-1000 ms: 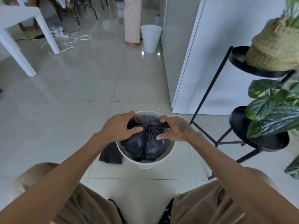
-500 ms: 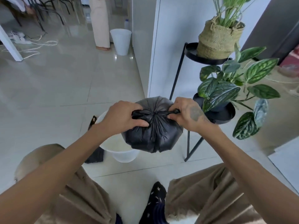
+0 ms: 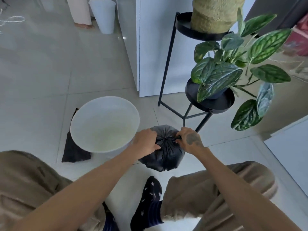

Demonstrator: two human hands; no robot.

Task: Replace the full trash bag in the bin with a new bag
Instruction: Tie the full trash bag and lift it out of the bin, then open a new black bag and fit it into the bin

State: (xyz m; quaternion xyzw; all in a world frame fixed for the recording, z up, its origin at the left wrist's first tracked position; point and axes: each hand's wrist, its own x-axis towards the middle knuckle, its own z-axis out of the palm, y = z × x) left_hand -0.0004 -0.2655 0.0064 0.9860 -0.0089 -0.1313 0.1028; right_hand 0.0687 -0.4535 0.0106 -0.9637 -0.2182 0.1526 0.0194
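The full black trash bag (image 3: 164, 158) is out of the bin and low over the floor to the bin's right, its top gathered into a knot. My left hand (image 3: 146, 141) grips the left side of the knot, and my right hand (image 3: 190, 140) grips the right side. The white round bin (image 3: 103, 105) stands to the left with nothing inside it. A flat folded black bag (image 3: 73, 150) lies on the floor against the bin's left side, partly hidden behind it.
A black metal plant stand (image 3: 210, 100) with leafy plants and a woven pot (image 3: 215, 15) stands just beyond the bag on the right. A white cabinet (image 3: 155, 47) is behind it. A second white bin (image 3: 103, 15) and a person's leg are far back. My knees frame the bottom.
The bag went from inside the bin to lifted above it, then rightward and down beside the bin. Both hands kept their grip on the knot. The bin now shows empty.
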